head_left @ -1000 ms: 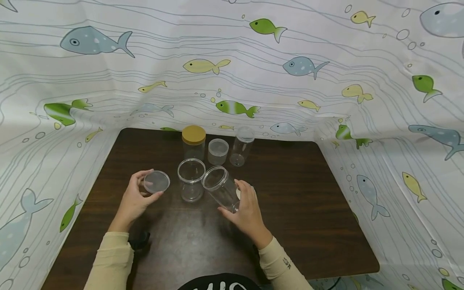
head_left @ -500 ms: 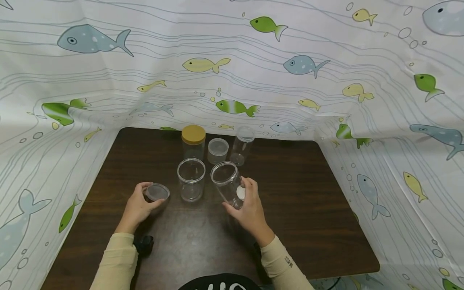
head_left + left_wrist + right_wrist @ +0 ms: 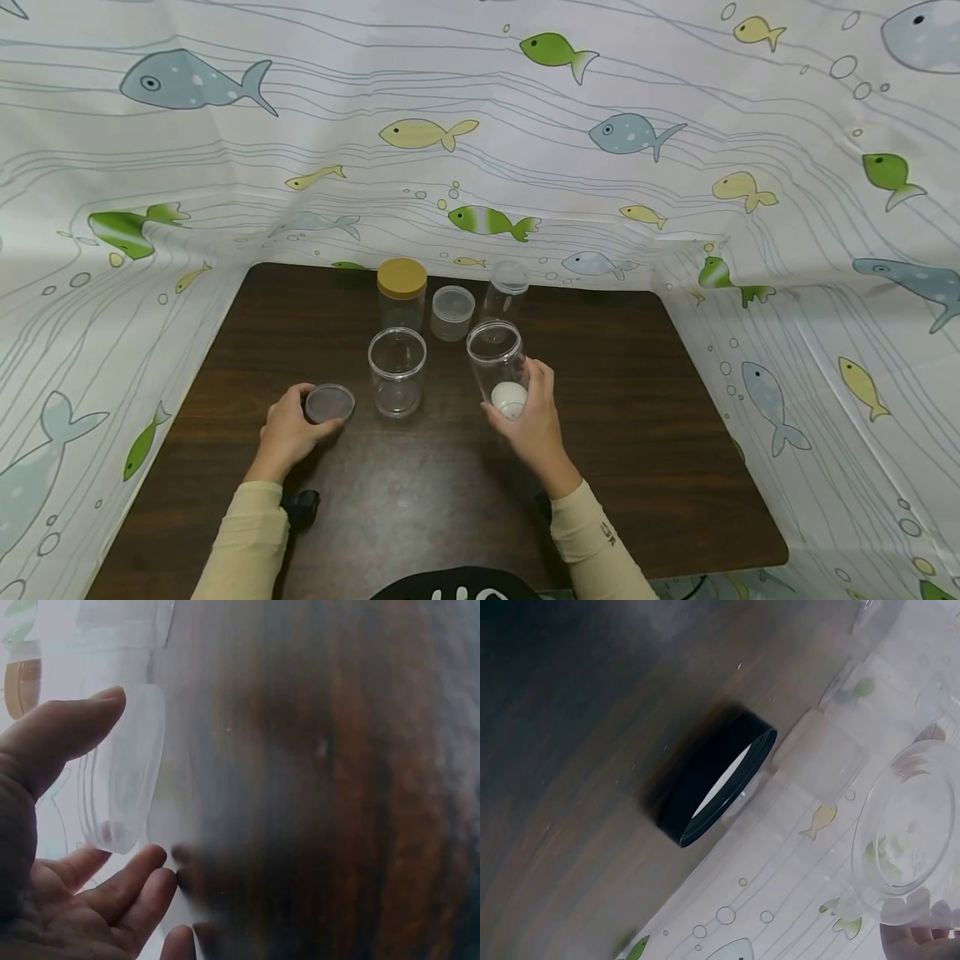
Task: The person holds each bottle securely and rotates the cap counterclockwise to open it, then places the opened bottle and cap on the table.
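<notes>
In the head view, my left hand pinches a frosted clear lid by its edge, low over the table; the left wrist view has the lid on edge between thumb and fingers. My right hand grips a clear open jar, tilted, mouth facing up. Through its wall a white disc shows. From the right wrist, a black screw lid with a white liner lies on the table, and the jar's base is at the right. Between my hands stands another open clear jar.
Along the back of the dark wooden table stand a jar with a yellow lid, a short clear jar and a tall clear jar. A fish-patterned curtain surrounds the table. Beside my left sleeve is a small black object.
My right hand has carried its jar right, away from the middle jar, and turned it more upright; the white disc shows more fully. My left hand has lowered the clear lid toward the table.
</notes>
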Action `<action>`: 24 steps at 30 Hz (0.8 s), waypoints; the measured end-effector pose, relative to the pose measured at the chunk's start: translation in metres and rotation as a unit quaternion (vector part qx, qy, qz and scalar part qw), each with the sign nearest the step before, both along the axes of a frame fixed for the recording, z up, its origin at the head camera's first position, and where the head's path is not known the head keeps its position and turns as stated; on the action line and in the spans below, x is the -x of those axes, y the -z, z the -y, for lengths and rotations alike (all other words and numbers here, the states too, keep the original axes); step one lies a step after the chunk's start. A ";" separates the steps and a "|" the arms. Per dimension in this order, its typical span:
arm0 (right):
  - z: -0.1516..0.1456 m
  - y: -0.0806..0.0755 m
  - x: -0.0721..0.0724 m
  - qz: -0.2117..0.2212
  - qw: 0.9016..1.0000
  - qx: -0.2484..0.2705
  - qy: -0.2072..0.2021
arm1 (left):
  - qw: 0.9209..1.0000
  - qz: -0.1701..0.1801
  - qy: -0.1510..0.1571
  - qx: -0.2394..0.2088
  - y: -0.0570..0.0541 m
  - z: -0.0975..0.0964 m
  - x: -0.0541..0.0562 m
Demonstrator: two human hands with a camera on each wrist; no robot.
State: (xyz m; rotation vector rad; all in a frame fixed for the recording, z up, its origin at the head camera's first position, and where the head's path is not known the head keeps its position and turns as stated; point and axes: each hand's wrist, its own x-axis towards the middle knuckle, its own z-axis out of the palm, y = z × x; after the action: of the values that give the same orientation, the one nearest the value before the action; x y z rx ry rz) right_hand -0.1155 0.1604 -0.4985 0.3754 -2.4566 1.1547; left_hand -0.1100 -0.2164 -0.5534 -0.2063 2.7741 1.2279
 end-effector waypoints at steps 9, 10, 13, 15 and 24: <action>-0.016 0.003 0.010 0.030 0.998 0.058 0.018 | 0.999 -0.021 -0.007 0.037 0.006 -0.004 -0.002; -0.018 0.004 0.011 0.032 0.997 0.062 0.019 | 0.999 -0.023 -0.007 0.041 0.006 -0.004 -0.003; -0.022 0.005 0.014 0.033 0.997 0.063 0.016 | 0.998 -0.028 -0.007 0.050 0.005 -0.006 -0.003; -0.024 0.005 0.016 0.038 0.997 0.059 0.012 | 0.998 -0.030 -0.006 0.055 0.005 -0.007 -0.004; -0.040 0.007 0.042 0.105 0.991 0.068 0.040 | 0.998 -0.005 0.023 0.050 0.002 -0.004 -0.003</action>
State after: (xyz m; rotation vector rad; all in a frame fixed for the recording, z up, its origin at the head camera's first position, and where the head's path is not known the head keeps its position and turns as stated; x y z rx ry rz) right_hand -0.1578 0.2006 -0.5053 0.1190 -2.5234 1.3790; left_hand -0.1070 -0.2124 -0.5556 -0.1427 2.8345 1.0852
